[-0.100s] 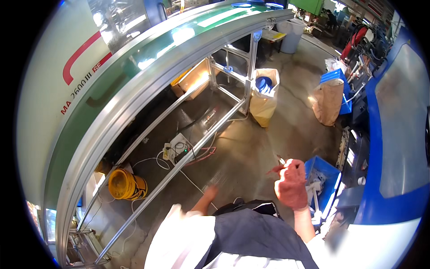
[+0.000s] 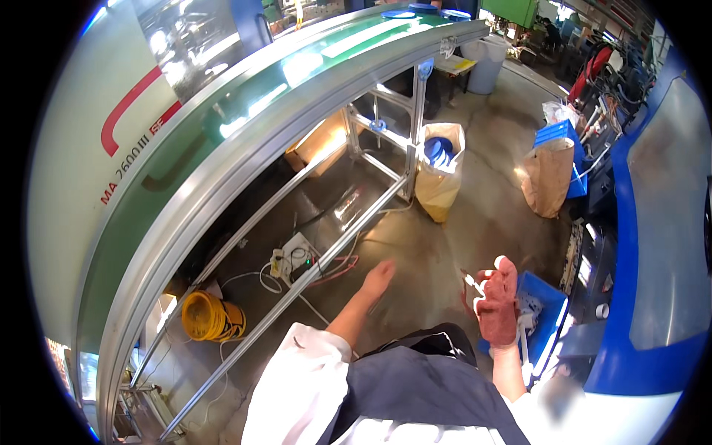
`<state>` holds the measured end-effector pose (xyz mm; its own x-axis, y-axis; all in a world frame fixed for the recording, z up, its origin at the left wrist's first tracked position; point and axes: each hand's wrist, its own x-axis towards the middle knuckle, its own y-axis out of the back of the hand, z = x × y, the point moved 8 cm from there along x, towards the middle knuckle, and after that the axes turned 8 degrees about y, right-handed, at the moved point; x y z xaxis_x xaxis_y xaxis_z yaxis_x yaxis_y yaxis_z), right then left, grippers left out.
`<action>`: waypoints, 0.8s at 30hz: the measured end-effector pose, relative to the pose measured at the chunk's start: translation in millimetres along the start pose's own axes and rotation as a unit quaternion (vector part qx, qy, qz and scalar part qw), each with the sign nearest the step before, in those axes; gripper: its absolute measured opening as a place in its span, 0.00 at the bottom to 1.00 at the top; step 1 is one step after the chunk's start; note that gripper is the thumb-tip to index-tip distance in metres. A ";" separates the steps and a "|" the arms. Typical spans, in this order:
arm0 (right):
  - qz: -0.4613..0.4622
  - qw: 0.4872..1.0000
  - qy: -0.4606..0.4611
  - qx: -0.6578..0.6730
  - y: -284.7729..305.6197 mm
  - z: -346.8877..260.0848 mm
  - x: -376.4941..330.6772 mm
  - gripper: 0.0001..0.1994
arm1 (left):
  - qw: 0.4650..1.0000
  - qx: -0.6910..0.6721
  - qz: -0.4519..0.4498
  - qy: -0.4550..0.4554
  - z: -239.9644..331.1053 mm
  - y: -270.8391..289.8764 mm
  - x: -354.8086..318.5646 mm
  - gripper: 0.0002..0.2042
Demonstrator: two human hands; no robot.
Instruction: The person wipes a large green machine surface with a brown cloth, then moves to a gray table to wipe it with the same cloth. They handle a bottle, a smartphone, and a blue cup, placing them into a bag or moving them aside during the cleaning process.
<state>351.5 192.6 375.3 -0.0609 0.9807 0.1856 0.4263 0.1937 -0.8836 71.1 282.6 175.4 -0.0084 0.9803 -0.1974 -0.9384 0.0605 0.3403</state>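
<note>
Head view: right hand (image 2: 498,315), in a reddish glove, has its grip clamped on a small thin piece (image 2: 470,281), which juts out on the glove's left side above the floor (image 2: 415,259); its kind is too small to tell. Just beside this hand, a blue crate (image 2: 547,294) contains white pieces. The bare left hand (image 2: 379,277) is blurred, so I cannot tell whether its grip is apart or together; it is near a power strip (image 2: 298,246) on the floor. Along the left runs a green conveyor (image 2: 121,241), with blue discs at its far end. A yellow bucket (image 2: 233,320) stands beneath its near part, and a paper bag (image 2: 436,194) stands beside its far leg, holding more blue discs.
</note>
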 end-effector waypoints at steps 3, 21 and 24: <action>-0.022 0.995 0.003 0.096 54.2 -18.4 65.6 0.20 | 0.996 -0.042 -0.029 -0.077 130.7 -8.2 55.2 0.17; -0.163 0.939 0.083 -0.292 77.9 -64.3 695.6 0.08 | 0.894 0.059 0.403 -0.186 288.7 116.4 269.2 0.19; -0.239 0.946 0.069 -0.210 54.6 -70.4 773.9 0.06 | 0.858 0.222 0.412 -0.211 374.6 107.3 278.4 0.17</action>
<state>391.2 960.3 501.0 -0.2314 0.7657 0.6001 0.7022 0.5584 -0.4417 97.5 632.5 501.3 -0.3924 0.7002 0.5965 -0.4498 -0.7117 0.5396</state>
